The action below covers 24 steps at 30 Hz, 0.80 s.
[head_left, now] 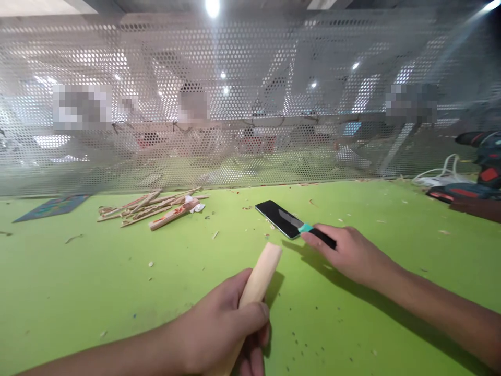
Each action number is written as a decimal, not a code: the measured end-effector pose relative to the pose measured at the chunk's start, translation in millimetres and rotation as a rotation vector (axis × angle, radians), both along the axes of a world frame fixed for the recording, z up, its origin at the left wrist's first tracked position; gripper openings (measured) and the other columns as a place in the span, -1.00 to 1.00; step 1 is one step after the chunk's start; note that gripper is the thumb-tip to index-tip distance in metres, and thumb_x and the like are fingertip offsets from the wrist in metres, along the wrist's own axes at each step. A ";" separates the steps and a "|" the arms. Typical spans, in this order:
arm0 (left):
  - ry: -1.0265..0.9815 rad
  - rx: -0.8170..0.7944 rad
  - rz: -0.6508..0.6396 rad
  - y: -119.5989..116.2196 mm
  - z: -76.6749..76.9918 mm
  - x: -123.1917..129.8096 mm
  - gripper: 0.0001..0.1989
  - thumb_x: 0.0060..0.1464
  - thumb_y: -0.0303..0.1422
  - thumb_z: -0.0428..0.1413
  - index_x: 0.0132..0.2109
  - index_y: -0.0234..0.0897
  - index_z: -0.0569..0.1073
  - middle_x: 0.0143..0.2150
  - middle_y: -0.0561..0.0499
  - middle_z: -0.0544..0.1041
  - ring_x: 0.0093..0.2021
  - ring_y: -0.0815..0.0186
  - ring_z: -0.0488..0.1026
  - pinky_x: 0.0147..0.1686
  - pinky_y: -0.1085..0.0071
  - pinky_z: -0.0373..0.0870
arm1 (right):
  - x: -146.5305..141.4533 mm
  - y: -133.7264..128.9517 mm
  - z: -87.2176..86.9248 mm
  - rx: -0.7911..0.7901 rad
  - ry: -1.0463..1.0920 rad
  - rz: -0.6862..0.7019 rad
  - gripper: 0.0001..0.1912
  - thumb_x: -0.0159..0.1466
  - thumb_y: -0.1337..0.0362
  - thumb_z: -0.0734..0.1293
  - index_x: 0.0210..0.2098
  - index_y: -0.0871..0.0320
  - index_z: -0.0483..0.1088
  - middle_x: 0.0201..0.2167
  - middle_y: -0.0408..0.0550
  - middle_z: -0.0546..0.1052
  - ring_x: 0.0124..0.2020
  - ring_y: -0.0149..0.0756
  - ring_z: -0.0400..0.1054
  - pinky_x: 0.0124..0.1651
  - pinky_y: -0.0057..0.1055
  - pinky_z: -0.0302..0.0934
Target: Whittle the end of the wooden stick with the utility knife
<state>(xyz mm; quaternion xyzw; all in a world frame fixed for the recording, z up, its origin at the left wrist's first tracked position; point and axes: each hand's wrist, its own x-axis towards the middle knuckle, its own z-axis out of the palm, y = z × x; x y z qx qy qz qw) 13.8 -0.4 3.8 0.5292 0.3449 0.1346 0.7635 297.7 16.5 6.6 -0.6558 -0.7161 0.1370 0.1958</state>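
My left hand [229,318] is wrapped round a pale wooden piece [260,274], whose blunt, rounded end points up and away from me. The piece's lower end is partly hidden by my palm and fingers. In my right hand [344,250] is a knife [323,236] with a black handle and a teal collar, its grey blade pointing to the left. The blade overlaps a black smartphone [274,214] lying on the green tabletop [117,297]; whether they touch, I cannot tell. Knife and wooden piece are apart.
Several thin wooden sticks [144,206] lie in a pile at the back left, beside a patterned flat sheet [50,207]. A power drill [487,162] and a white cable [444,171] are at the right. Behind runs a perforated metal screen [235,104]. Wood chips dot the table.
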 end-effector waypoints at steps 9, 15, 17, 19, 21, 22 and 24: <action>-0.065 -0.018 -0.008 1.5 -3.4 0.0 -0.78 0.25 -0.36 0.06 -0.02 -0.20 0.18 -0.40 0.13 0.44 -0.62 0.41 0.47 -0.65 0.60 0.39 | -25.0 -30.4 5.7 -0.045 -0.040 0.370 -0.43 0.45 -0.24 0.15 -0.36 0.10 0.39 -0.53 -0.13 0.46 -0.56 -0.30 0.30 -0.50 -0.41 -0.04; -0.034 -0.004 -0.020 2.9 -1.1 2.2 -0.79 0.22 -0.37 0.05 -0.04 -0.19 0.19 -0.45 0.15 0.43 -0.66 0.40 0.45 -0.69 0.58 0.37 | -29.8 -33.1 4.8 -0.033 -0.080 0.354 -0.38 0.43 -0.30 0.12 -0.37 0.10 0.38 -0.53 -0.11 0.46 -0.54 -0.27 0.31 -0.48 -0.39 -0.01; -0.018 -0.002 -0.016 2.5 -1.2 1.9 -0.81 0.21 -0.34 0.06 -0.08 -0.21 0.21 -0.49 0.16 0.41 -0.68 0.38 0.44 -0.69 0.56 0.38 | -28.7 -30.2 3.5 -0.026 -0.081 0.340 -0.35 0.42 -0.32 0.11 -0.38 0.11 0.38 -0.52 -0.08 0.48 -0.53 -0.25 0.33 -0.47 -0.38 0.02; 0.009 0.002 -0.013 0.6 -0.9 0.7 -0.81 0.19 -0.34 0.07 -0.11 -0.22 0.22 -0.51 0.15 0.41 -0.66 0.38 0.45 -0.67 0.57 0.39 | -23.7 -23.7 1.9 -0.065 -0.043 0.276 -0.31 0.43 -0.33 0.05 -0.32 0.11 0.42 -0.53 -0.07 0.48 -0.58 -0.25 0.32 -0.52 -0.38 0.03; 0.038 0.016 -0.007 -1.9 -0.8 -0.8 -0.80 0.17 -0.35 0.10 -0.11 -0.24 0.23 -0.49 0.13 0.43 -0.62 0.40 0.46 -0.64 0.58 0.41 | -15.3 -15.0 0.9 -0.101 -0.002 0.137 -0.25 0.42 -0.35 -0.03 -0.23 0.14 0.45 -0.59 -0.08 0.46 -0.65 -0.26 0.28 -0.59 -0.40 -0.02; 0.045 0.023 0.004 -2.9 -0.9 -1.2 -0.79 0.16 -0.35 0.11 -0.11 -0.24 0.23 -0.48 0.13 0.44 -0.60 0.41 0.47 -0.62 0.59 0.43 | -11.0 -11.0 0.8 -0.071 -0.009 0.067 -0.24 0.41 -0.37 -0.02 -0.23 0.15 0.45 -0.61 -0.09 0.44 -0.66 -0.25 0.27 -0.60 -0.40 -0.04; 0.038 0.029 0.030 -3.5 -1.4 -1.4 -0.78 0.17 -0.34 0.10 -0.10 -0.25 0.22 -0.47 0.14 0.43 -0.60 0.41 0.47 -0.62 0.58 0.44 | -5.4 -6.0 1.1 0.007 -0.011 -0.009 -0.27 0.40 -0.36 0.02 -0.29 0.13 0.43 -0.62 -0.10 0.42 -0.65 -0.25 0.28 -0.58 -0.41 -0.06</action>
